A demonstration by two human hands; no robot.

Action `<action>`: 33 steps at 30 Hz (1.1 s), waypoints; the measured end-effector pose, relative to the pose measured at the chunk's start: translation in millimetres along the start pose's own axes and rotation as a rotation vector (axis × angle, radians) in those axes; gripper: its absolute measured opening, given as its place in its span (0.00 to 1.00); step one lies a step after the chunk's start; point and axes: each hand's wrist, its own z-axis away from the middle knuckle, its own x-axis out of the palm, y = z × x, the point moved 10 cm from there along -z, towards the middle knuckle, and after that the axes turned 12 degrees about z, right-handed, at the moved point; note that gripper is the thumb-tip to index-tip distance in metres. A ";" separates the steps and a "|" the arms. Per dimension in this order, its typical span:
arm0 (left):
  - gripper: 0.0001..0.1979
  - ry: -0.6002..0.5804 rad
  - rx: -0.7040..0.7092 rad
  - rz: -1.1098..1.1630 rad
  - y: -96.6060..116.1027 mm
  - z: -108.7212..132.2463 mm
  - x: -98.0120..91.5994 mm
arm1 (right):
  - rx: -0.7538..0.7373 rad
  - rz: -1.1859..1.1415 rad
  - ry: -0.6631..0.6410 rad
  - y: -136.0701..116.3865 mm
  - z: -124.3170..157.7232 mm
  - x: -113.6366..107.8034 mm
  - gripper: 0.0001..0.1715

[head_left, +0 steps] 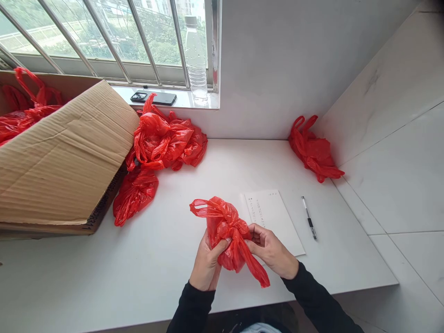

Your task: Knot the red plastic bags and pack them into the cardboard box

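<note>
A knotted red plastic bag (227, 226) is held up over the front of the white table, its contents hidden. My left hand (210, 259) grips its left side, the thumb pressed across the front and the other fingers behind. On the right, my right hand (268, 247) pinches the bag near the knot with thumb and fingers. One tied handle sticks out to the upper left and another hangs to the lower right. Partly behind the bag and right hand lies a white sheet of paper (277, 217) with small writing.
A black-and-clear pen (309, 218) lies right of the paper. Several red bags (169, 138) are heaped beside an open cardboard box (69, 162) holding more. Another red bag (315, 152) sits at the back right. A phone (154, 97) and a clear bottle (196, 60) occupy the sill.
</note>
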 end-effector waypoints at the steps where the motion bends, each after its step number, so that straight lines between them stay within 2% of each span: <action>1: 0.24 0.003 -0.010 -0.010 -0.5 0.2 -0.4 | -0.018 0.009 0.012 -2.3 -0.4 -0.2 0.14; 5: 0.25 -0.037 -0.057 -0.067 -2.6 2.2 5.1 | -0.022 -0.022 0.086 -2.4 -1.0 -5.6 0.14; 9: 0.28 -0.089 -0.044 -0.148 0.0 3.4 12.9 | 0.016 -0.066 0.092 3.1 0.0 -7.4 0.16; 15: 0.25 -0.019 0.065 -0.249 8.5 -1.7 3.0 | 0.017 -0.063 0.081 2.1 0.1 -5.5 0.18; 21: 0.21 0.008 0.025 -0.196 2.3 -2.1 -3.6 | 0.015 -0.076 0.101 6.1 -1.6 -4.1 0.18; 24: 0.23 -0.009 -0.019 -0.102 1.4 4.0 2.3 | 0.038 -0.112 0.122 9.8 -1.9 -6.6 0.18; 28: 0.32 -0.170 -0.077 -0.053 0.3 10.7 19.0 | 0.054 -0.128 0.150 7.3 0.2 -13.8 0.20; 30: 0.36 -0.216 -0.042 -0.081 3.3 10.5 21.1 | 0.036 -0.115 0.110 1.9 1.1 -12.0 0.18; 33: 0.37 -0.186 0.017 -0.106 6.6 7.2 14.4 | 0.002 -0.056 0.024 -3.7 1.9 -3.6 0.21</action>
